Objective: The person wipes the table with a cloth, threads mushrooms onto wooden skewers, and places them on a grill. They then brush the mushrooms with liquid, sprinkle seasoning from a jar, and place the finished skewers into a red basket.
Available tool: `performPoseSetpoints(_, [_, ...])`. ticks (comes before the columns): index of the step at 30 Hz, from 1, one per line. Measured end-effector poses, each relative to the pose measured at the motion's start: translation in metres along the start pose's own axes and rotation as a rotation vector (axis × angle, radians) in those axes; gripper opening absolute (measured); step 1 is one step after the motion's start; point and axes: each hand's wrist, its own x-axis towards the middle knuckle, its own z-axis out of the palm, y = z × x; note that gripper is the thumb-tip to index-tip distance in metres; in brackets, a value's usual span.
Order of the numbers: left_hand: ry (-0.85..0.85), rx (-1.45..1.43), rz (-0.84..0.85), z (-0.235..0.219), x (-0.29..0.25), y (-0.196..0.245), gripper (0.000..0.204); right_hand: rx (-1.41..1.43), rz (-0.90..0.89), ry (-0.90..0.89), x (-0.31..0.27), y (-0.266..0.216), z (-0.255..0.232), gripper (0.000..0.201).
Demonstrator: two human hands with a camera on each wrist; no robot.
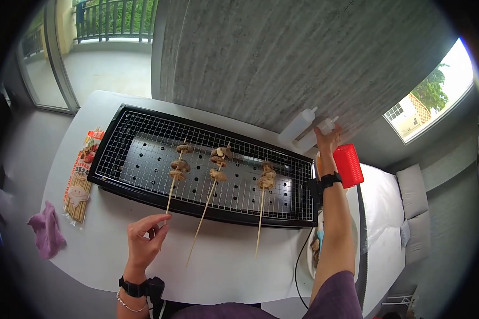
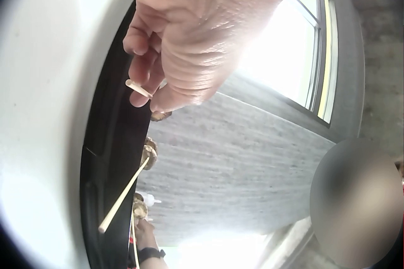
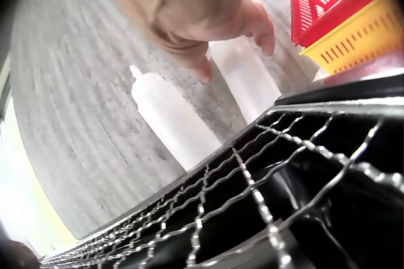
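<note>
My left hand (image 1: 148,239) pinches the bare lower end of a bamboo skewer (image 1: 170,196) between thumb and fingertips. Mushroom pieces (image 1: 180,166) are threaded on its upper part, over the black grill (image 1: 127,194). Two more mushroom skewers lie across the wire mesh (image 1: 239,170), a middle one (image 1: 205,204) and a right one (image 1: 261,212), their ends jutting past the front edge. At the back right, my right hand (image 1: 329,139) is around the top of a white squeeze bottle (image 3: 246,83), thumb and fingers spread on either side. The thumb stands slightly off the bottle's side.
Another squeeze bottle (image 3: 173,117) stands beside it against the grey wall. Red (image 1: 349,166) and yellow (image 3: 356,39) baskets are at the right. A plate (image 1: 308,255) with mushrooms sits under my right arm. A skewer packet (image 1: 80,186) and purple cloth (image 1: 47,231) lie left.
</note>
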Motion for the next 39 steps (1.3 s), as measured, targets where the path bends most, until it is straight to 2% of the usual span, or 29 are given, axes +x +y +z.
performPoseSetpoints(3, [-0.005, -0.007, -0.008, 0.0, 0.0, -0.001, 0.024, 0.06, 0.073, -0.058, 0.005, 0.004, 0.008, 0.087])
performPoseSetpoints(7, [0.001, -0.001, 0.006, 0.0, 0.001, 0.001, 0.025, 0.098, 0.072, -0.096, 0.004, 0.006, 0.014, 0.084])
performPoseSetpoints(9, [0.003, 0.007, 0.008, -0.001, 0.002, 0.001, 0.025, 0.088, 0.048, -0.119, 0.004, 0.007, 0.01, 0.075])
performPoseSetpoints(10, [0.005, 0.009, 0.017, -0.001, 0.002, 0.001, 0.025, 0.089, 0.044, -0.128, 0.004, 0.003, 0.004, 0.075])
performPoseSetpoints(12, [0.017, 0.011, 0.009, -0.001, 0.001, 0.001, 0.026, 0.389, 0.107, 0.021, 0.002, -0.016, -0.024, 0.058])
performPoseSetpoints(13, [0.015, 0.007, 0.011, -0.002, 0.001, 0.002, 0.026, 0.389, 0.102, 0.008, -0.001, -0.027, -0.038, 0.058])
performPoseSetpoints(15, [0.039, 0.001, 0.04, -0.002, 0.0, 0.004, 0.027, 0.449, -0.101, 0.027, -0.006, -0.05, -0.076, 0.046])
performPoseSetpoints(16, [0.041, -0.004, 0.034, -0.003, 0.001, 0.004, 0.027, 0.445, -0.107, 0.022, -0.013, -0.062, -0.099, 0.046])
performPoseSetpoints(18, [0.144, -0.013, 0.108, -0.005, 0.001, 0.006, 0.025, 0.133, -0.85, -0.063, -0.035, -0.086, -0.144, 0.044])
performPoseSetpoints(19, [0.215, 0.023, 0.144, -0.006, -0.001, 0.004, 0.022, 0.129, -0.851, -0.065, -0.043, -0.096, -0.159, 0.044])
performPoseSetpoints(21, [0.264, -0.018, 0.178, -0.004, -0.003, 0.004, 0.021, 0.061, -1.101, -0.277, -0.058, -0.11, -0.181, 0.047])
performPoseSetpoints(22, [0.316, -0.057, 0.214, -0.004, -0.003, 0.009, 0.02, 0.063, -1.102, -0.274, -0.064, -0.115, -0.186, 0.047])
performPoseSetpoints(24, [0.304, -0.035, 0.264, -0.002, -0.009, 0.032, 0.018, -0.034, -1.237, -0.376, -0.076, -0.122, -0.196, 0.05])
performPoseSetpoints(26, [-0.147, -0.116, 0.209, 0.002, -0.017, 0.058, 0.016, -0.05, -1.22, -0.421, -0.086, -0.125, -0.203, 0.049])
performPoseSetpoints(28, [-0.455, -0.312, 0.034, 0.022, -0.029, 0.068, 0.022, -0.076, -1.251, -0.404, -0.089, -0.123, -0.199, 0.047])
performPoseSetpoints(30, [-0.766, -0.323, -0.316, 0.042, -0.035, 0.082, 0.033, -0.081, -1.259, -0.399, -0.094, -0.122, -0.199, 0.046])
performPoseSetpoints(31, [-0.761, -0.32, -0.312, 0.056, -0.04, 0.078, 0.033, -0.089, -1.262, -0.397, -0.096, -0.123, -0.199, 0.045])
performPoseSetpoints(33, [-0.778, -0.629, -0.501, 0.09, -0.051, 0.057, 0.045, -0.083, -1.271, -0.388, -0.101, -0.125, -0.201, 0.045])
performPoseSetpoints(34, [-0.775, -0.627, -0.497, 0.099, -0.048, 0.053, 0.045, -0.08, -1.274, -0.386, -0.103, -0.126, -0.201, 0.045])
performPoseSetpoints(36, [-0.768, -0.864, -0.761, 0.112, -0.042, 0.048, 0.05, -0.067, -1.273, -0.385, -0.105, -0.126, -0.198, 0.045])
performPoseSetpoints(39, [-0.708, -0.926, -0.718, 0.126, -0.035, 0.052, 0.044, -0.106, -1.234, -0.343, -0.1, -0.125, -0.195, 0.046])
